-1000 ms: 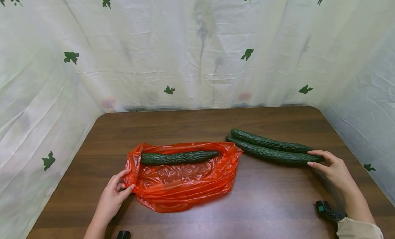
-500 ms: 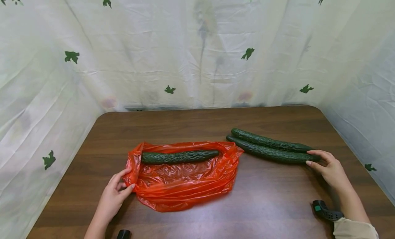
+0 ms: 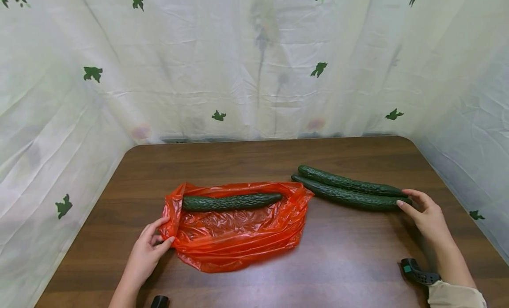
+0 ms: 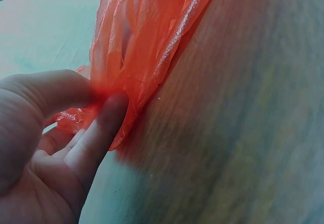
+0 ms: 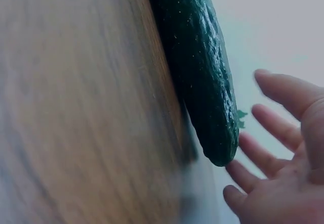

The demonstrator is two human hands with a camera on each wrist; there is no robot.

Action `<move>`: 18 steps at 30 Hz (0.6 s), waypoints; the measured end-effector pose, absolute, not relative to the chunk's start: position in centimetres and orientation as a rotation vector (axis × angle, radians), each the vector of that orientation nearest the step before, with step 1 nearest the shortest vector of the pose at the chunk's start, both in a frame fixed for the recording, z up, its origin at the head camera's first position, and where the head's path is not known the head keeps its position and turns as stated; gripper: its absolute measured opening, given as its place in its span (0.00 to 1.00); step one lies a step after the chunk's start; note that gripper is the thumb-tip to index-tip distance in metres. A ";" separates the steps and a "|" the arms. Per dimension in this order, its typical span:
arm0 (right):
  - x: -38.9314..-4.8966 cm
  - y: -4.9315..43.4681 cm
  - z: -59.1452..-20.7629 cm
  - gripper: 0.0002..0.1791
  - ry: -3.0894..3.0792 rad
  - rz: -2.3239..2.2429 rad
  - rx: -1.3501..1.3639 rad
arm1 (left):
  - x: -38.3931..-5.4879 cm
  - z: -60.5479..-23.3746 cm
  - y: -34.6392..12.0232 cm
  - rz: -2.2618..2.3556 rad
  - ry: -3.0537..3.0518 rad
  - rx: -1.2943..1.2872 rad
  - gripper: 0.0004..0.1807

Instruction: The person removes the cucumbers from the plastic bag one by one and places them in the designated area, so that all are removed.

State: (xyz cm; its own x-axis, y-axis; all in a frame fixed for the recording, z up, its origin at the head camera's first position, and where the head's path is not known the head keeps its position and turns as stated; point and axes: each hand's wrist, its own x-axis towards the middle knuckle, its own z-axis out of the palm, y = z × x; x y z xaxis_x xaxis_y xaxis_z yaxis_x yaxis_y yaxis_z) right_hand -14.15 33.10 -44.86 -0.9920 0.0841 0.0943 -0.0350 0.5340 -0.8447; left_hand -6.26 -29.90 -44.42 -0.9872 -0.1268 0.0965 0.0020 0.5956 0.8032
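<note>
My left hand (image 3: 145,252) pinches the left edge of a red plastic bag (image 3: 238,250) between thumb and fingers. The left wrist view shows the thin film (image 4: 147,47) gathered in that pinch. The bag lies with its mouth spread wide, and one long green cucumber (image 3: 230,203) rests in it. To the right, two more lie side by side on the table: a rear cucumber (image 3: 350,182) and a front cucumber (image 3: 350,198). My right hand (image 3: 428,217) is at their right ends. In the right wrist view its fingers (image 5: 276,125) are spread beside a cucumber's tip, not gripping it.
The brown wooden table (image 3: 338,268) has rounded far corners. A pale curtain (image 3: 254,69) with green leaf shapes surrounds it at the back and sides. A black wrist device (image 3: 417,272) sits on the right wrist, and another black device (image 3: 160,302) shows at the lower left.
My right hand has shifted slightly left and loosened its fingers from the front cucumber's end. The left hand, the bag and the cucumber inside it look unchanged.
</note>
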 end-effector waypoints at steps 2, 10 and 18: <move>-14.1 33.0 -44.7 0.26 -2.599 1.484 -0.052 | -6.3 -44.4 -29.9 -1.349 -2.679 0.106 0.28; -14.1 31.5 -43.2 0.27 -2.468 1.501 0.055 | -6.2 -44.4 -29.9 -1.360 -2.677 0.105 0.28; -14.1 29.3 -41.0 0.27 -2.215 1.793 0.297 | -6.2 -44.6 -30.0 -1.358 -2.669 0.089 0.27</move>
State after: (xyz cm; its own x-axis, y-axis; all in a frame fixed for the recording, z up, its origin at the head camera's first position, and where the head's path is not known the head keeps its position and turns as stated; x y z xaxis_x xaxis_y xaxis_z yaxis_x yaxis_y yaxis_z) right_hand -14.09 29.27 -41.03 -0.9410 0.0138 0.3381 -0.3278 0.2105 -0.9210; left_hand -6.15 -30.00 -44.57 -0.9877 -0.1181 0.1025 0.0133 0.5897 0.8075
